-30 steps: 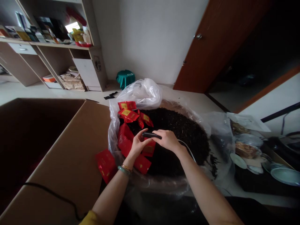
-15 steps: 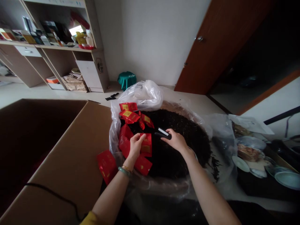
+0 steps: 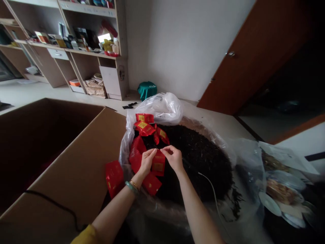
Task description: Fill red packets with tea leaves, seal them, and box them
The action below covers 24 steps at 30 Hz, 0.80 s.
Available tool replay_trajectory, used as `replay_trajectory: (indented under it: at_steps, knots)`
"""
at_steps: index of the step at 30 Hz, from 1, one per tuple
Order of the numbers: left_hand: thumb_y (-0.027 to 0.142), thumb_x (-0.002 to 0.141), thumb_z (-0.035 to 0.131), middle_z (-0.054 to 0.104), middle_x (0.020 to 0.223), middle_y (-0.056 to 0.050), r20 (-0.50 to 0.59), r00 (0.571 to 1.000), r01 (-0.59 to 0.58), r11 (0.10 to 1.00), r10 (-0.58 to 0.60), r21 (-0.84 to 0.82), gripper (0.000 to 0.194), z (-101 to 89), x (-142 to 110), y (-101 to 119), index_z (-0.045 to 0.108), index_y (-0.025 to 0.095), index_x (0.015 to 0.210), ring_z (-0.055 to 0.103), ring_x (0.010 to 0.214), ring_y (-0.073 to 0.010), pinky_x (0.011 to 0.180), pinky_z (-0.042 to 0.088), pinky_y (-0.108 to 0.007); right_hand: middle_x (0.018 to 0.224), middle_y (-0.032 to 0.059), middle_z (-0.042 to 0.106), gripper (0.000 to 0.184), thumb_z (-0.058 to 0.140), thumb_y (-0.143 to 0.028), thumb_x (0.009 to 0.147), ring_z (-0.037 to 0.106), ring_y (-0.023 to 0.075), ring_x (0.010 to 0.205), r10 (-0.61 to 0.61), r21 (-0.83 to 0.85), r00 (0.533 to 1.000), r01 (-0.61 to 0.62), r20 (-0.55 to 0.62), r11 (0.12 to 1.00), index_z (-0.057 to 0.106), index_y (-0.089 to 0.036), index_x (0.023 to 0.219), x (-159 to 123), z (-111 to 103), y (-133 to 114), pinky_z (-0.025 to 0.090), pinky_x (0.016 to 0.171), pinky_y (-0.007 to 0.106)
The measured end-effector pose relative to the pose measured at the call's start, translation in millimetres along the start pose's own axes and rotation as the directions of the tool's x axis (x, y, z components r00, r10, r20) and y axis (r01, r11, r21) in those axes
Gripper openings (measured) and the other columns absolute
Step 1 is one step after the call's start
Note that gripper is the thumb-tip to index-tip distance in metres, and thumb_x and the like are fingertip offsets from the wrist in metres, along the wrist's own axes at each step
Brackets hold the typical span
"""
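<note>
My left hand (image 3: 148, 160) pinches the upper left edge of a red packet (image 3: 158, 166) with a gold panel. At the packet's upper right corner, my right hand (image 3: 174, 157) closes thumb and finger. The packet hangs upright over dark dried leaves (image 3: 200, 152), heaped in a large clear plastic bag (image 3: 162, 103). Several filled red packets (image 3: 144, 128) lie on the leaves beyond my hands. Flatter red packets (image 3: 151, 183) lie below and left of my left hand. A white cable (image 3: 212, 186) runs over the heap; the black handheld tool at its end is not distinguishable against the leaves.
An open cardboard box (image 3: 83, 152) stands on the left, a dark cord (image 3: 56, 203) across its side. Plastic-wrapped goods (image 3: 281, 191) and pale lids (image 3: 270, 203) sit at right. A green-covered bin (image 3: 147, 90) stands by the wall, near shelves (image 3: 111, 81) and a brown door (image 3: 225, 67).
My right hand has let go of the black handheld tool and moved left to the packet's top edge. My left hand still holds the packet. The view has shifted slightly left.
</note>
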<state>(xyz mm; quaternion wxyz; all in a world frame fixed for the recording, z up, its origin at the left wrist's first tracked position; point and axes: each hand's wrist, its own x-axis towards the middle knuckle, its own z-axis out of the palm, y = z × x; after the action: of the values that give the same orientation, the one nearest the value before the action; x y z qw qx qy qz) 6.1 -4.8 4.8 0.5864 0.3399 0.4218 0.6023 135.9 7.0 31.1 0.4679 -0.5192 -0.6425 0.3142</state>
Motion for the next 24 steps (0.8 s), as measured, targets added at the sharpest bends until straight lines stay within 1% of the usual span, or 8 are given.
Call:
replay_trajectory:
  at_steps: [2,5,10,14,17,19,22,24]
  knots:
    - [0.056,0.059,0.075,0.065,0.057,-0.001,0.015,1.0,0.009,1.0,-0.009,-0.009,0.044,0.2,-0.9,-0.9,0.071,0.014,0.07,0.053,0.05,-0.0118,0.049,0.039,-0.022,0.066,0.0034,0.069,0.032,0.065,-0.052,0.072,0.062,0.0195,0.062,0.053,0.065,0.998,-0.054,0.018,0.996,0.066,-0.02,0.069,2.2,0.4,6.1,0.051,0.063,0.031]
    - [0.056,0.06,0.075,0.067,0.059,-0.002,0.049,0.999,0.015,1.0,-0.014,-0.009,0.044,1.1,-2.4,-1.7,0.073,0.014,0.072,0.055,0.051,-0.013,0.051,0.041,-0.023,0.064,0.0027,0.068,0.034,0.066,-0.054,0.069,0.061,0.0189,0.06,0.073,0.109,0.996,-0.078,0.053,0.991,0.065,-0.02,0.067,3.2,-2.6,19.4,0.05,0.061,0.03]
    - [0.056,0.061,0.074,0.07,0.067,-0.004,0.09,0.996,0.02,1.0,-0.02,0.002,0.046,1.8,-4.4,-0.5,0.074,0.014,0.08,0.058,0.057,-0.0145,0.058,0.044,-0.024,0.052,-0.0024,0.056,0.038,0.068,-0.058,0.064,0.046,0.0128,0.043,0.165,0.194,0.981,-0.182,0.097,0.964,0.061,-0.021,0.067,2.2,-3.1,32.6,0.039,0.043,0.026]
    - [0.053,0.067,0.071,0.065,0.07,-0.001,0.07,0.996,-0.061,0.996,0.057,0.062,0.041,0.0,-3.3,0.4,0.074,0.015,0.082,0.054,0.061,-0.0114,0.059,0.041,-0.022,0.059,-0.0006,0.06,0.036,0.067,-0.055,0.065,0.049,0.0133,0.047,0.154,0.265,0.974,-0.194,0.164,0.944,0.062,-0.02,0.073,1.7,-4.6,33.1,0.039,0.044,0.025]
    - [0.048,0.067,0.073,0.056,0.065,0.001,0.069,0.986,-0.159,0.973,0.15,0.165,0.035,-0.7,-2.1,0.1,0.071,0.014,0.068,0.048,0.06,-0.0094,0.057,0.037,-0.021,0.061,0.0004,0.062,0.032,0.065,-0.051,0.069,0.053,0.0145,0.053,0.106,0.257,0.982,-0.144,0.158,0.955,0.062,-0.02,0.07,0.8,-6.9,31.7,0.043,0.05,0.026]
    - [0.044,0.065,0.075,0.05,0.059,0.002,0.066,0.978,-0.21,0.949,0.2,0.236,0.034,-0.4,-1.7,-0.6,0.065,0.013,0.057,0.044,0.058,-0.0084,0.054,0.034,-0.02,0.056,-0.0018,0.058,0.029,0.065,-0.049,0.069,0.05,0.0128,0.049,0.097,0.279,0.983,-0.138,0.155,0.95,0.061,-0.02,0.068,0.1,-7.2,31.8,0.04,0.047,0.025]
    - [0.041,0.063,0.077,0.049,0.057,0.003,0.046,0.967,-0.253,0.924,0.25,0.286,0.032,0.1,-1.3,-1.3,0.062,0.013,0.055,0.044,0.056,-0.0078,0.052,0.035,-0.02,0.048,-0.0059,0.048,0.029,0.065,-0.048,0.068,0.04,0.0096,0.04,0.137,0.405,0.975,-0.198,0.173,0.893,0.06,-0.02,0.067,0.6,-5.9,34.3,0.03,0.039,0.022]
    - [0.043,0.064,0.076,0.052,0.057,0.004,-0.002,0.974,-0.22,0.947,0.226,0.234,0.032,0.1,-0.3,-1.3,0.063,0.014,0.062,0.045,0.052,-0.0071,0.049,0.036,-0.019,0.055,-0.0045,0.053,0.031,0.064,-0.05,0.068,0.043,0.0096,0.042,0.19,0.515,0.968,-0.247,0.163,0.821,0.062,-0.02,0.074,2.7,-6.0,37.2,0.031,0.038,0.022]
